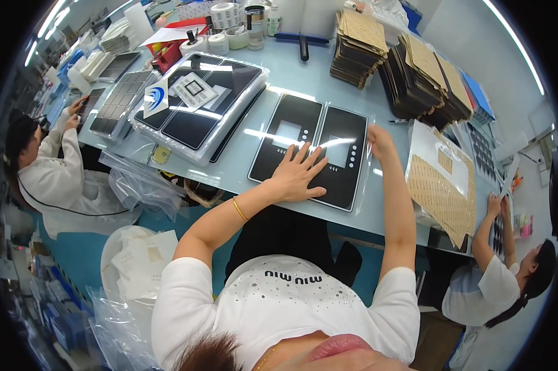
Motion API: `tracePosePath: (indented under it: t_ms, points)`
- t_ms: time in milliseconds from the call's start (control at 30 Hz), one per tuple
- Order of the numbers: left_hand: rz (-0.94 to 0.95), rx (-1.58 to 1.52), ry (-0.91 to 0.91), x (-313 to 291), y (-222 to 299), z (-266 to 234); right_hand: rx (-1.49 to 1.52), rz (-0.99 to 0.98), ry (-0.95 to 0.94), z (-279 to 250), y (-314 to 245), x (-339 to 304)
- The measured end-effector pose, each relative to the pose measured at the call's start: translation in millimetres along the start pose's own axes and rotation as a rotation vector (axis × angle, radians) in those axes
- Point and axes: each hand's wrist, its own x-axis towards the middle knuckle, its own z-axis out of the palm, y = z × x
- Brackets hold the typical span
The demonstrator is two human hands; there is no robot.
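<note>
A sheet with two black panels [344, 188] lies flat on the table before me, each panel with a pale window and white round marks. My left hand [298, 174] is open, fingers spread flat over the middle of the sheet. At the sheet's upper right edge, my right hand [381, 142] is closed with its fingertips together. A clear film edge shows beside that hand, but what the fingers pinch, if anything, is too small to make out. To the left is a thick stack of similar black panels [189, 131] in clear wrapping, with a white label card [195, 91] on top.
Brown cardboard stacks [358, 46] stand at the back right, near a blue-handled squeegee-like tool [302, 41]. A tan perforated sheet [442, 188] lies at the right. Label rolls [224, 15] and a red bin [167, 57] stand at the back left. Co-workers sit on both sides.
</note>
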Motion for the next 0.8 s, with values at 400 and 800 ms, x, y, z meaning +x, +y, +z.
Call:
tracePosePath:
  t_ms: [400, 800]
  points:
    - [-0.500, -0.027, 0.088, 36, -20, 3, -1.476, -0.857, 0.400, 107, 16, 11]
    - [-0.487, 0.010, 0.097, 62, -44, 17, -0.837, -0.531, -0.012, 198, 29, -113]
